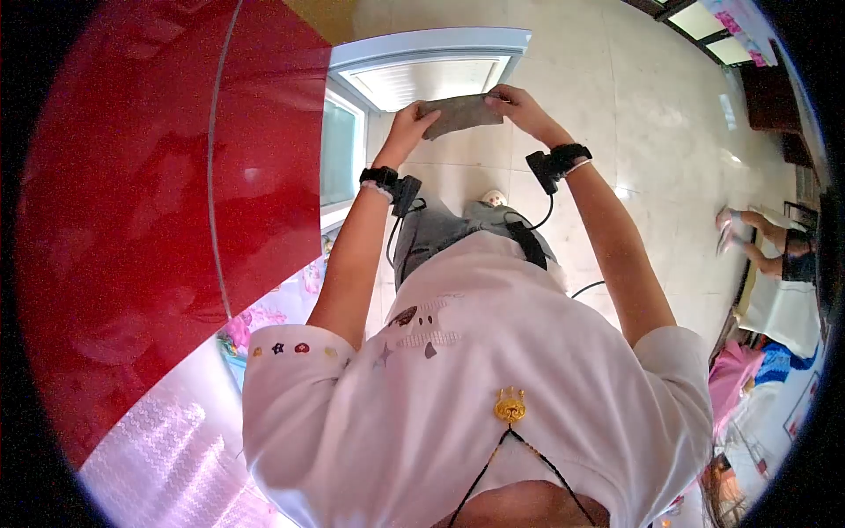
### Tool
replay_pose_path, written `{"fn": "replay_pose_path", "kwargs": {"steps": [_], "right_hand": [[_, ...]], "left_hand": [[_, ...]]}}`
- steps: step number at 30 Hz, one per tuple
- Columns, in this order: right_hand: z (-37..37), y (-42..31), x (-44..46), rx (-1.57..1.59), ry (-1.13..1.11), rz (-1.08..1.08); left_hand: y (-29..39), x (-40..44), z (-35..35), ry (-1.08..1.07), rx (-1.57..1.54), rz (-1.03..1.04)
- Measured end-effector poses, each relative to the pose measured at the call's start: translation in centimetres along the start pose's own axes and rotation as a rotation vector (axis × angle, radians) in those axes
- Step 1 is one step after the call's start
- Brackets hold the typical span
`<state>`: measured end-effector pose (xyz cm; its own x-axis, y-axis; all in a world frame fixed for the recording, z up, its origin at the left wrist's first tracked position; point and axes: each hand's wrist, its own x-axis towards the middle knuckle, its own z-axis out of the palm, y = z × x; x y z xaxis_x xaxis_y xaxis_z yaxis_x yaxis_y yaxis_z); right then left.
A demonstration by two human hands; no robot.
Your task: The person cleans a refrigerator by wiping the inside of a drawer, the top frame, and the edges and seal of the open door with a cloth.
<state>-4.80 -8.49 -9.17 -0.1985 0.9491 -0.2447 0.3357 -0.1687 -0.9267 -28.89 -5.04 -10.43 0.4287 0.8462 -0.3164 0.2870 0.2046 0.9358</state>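
Observation:
A folded grey-brown cloth (463, 117) is stretched between my two hands, out in front of my body. My left hand (408, 130) pinches its left end, with the thumb on the near side. At the opposite end, my right hand (521, 113) grips the upper corner between thumb and fingers. Just beyond the cloth stands an open white-framed door (431, 75) with a ribbed inner panel. Black bands with small devices and cables are strapped round both wrists.
Large glossy red panels (158, 176) rise on the left, beside the white frame. Pale tiles cover the floor (598, 97). Another person's legs (759, 238) show at the right, near a white chair-like seat (779, 312). Pink and blue fabric (739, 370) lies at lower right.

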Motion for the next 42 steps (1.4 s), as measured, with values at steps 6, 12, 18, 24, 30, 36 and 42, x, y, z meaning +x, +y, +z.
{"fn": "replay_pose_path", "kwargs": {"steps": [6,12,18,24,30,36,42], "right_hand": [[1.2,-3.4,0.9,0.292,0.04,0.159],[7.7,-2.3,1.5,0.523,0.007,0.25],[11.7,-2.4,0.5,0.333,-0.074,0.273],[11.6,1.6,0.5,0.18,0.009,0.486],[11.3,2.4,1.9,0.567,0.061,0.73],[13.3,11.3,0.6,0.505,0.101,0.588],[10.5,16.2,6.7,0.504,0.073,0.688]], "left_hand": [[0.4,1.1,-1.5,0.042,-0.13,-0.009],[-3.0,-0.4,-3.8,0.248,-0.056,0.056],[-2.7,-3.1,-3.9,0.399,0.048,-0.217],[-7.9,-4.1,-1.2,0.345,-0.088,-0.31],[-9.1,-1.5,-1.2,0.24,0.081,-0.508],[-14.8,-1.1,3.2,0.239,0.229,-0.575],[-16.8,6.8,4.6,0.158,0.365,-0.676]]}}
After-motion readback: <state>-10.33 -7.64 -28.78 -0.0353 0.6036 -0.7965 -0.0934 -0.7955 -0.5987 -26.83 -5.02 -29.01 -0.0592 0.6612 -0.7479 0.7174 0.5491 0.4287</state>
